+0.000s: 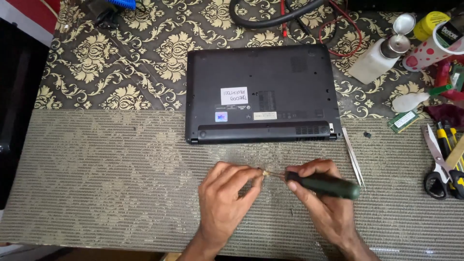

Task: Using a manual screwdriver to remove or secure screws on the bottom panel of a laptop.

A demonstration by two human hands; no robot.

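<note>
A black laptop (261,92) lies shut and upside down on the table, its underside with white stickers facing up. In front of it my right hand (321,203) grips a dark green-handled screwdriver (324,184), held level and pointing left. My left hand (224,195) pinches the screwdriver's thin metal tip between thumb and fingers. Both hands hover over the mesh mat (106,179), a little short of the laptop's near edge.
Tweezers (353,157) lie right of my hands. Scissors (437,166) and other tools sit at the right edge. A white pump bottle (379,55), a dotted cup (427,50), a memory module (403,121) and cables (309,14) are at the back right.
</note>
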